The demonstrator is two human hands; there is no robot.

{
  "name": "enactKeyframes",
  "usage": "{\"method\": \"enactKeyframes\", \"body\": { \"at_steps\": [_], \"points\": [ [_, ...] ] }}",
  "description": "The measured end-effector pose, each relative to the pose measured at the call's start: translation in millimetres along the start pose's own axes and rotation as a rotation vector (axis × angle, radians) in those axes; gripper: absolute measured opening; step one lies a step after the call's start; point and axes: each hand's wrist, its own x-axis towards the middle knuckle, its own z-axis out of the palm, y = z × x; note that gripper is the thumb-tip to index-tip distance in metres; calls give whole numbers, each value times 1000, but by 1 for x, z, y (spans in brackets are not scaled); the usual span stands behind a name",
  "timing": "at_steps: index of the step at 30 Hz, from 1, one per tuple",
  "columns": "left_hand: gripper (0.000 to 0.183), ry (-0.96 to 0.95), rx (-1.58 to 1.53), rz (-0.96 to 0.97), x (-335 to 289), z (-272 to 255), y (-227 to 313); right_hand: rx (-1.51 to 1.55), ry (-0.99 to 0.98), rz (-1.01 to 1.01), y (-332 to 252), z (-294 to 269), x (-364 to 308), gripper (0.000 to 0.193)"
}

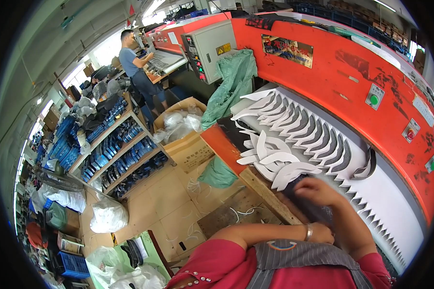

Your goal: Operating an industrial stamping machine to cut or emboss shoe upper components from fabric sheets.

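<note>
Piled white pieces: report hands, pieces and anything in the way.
Left hand near apron, right hand near piled white pieces; both grips unclear. Pieces overlap. Dark material between hands.

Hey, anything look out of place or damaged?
Yes: thin, curled white strips litter the tan tiled floor, like stray offcuts. Curved white pieces lie jumbled beside a neat row of similar ones. Dark scuffs mark the red metal machine.
</note>
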Motion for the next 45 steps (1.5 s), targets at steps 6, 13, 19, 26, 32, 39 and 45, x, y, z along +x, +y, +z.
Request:
{"method": "enactKeyframes", "body": {
  "at_steps": [6,13,19,26,32,39,45],
  "points": [
    [15,270,29,-21,-13,-22,-11,-585,1103,237,85,-126,-138,32],
    [15,379,99,-172,15,-67,-48,-599,1095,514,131,-110,-182,47],
    [16,585,163,-313,50,-101,-91,-671,1126,571,130,-112,-168,63],
    [45,586,499,-355,46,-66,-107,-806,1147,592,130,-105,-179,77],
    [48,557,402,-345,43,-68,-98,-761,1107,629,122,-106,-175,82],
    [46,571,408,-352,41,-69,-95,-532,1226,376,115,-113,-162,82],
    [44,590,399,-338,39,-66,-100,-649,1210,384,122,-108,-157,77]
  ]
}}
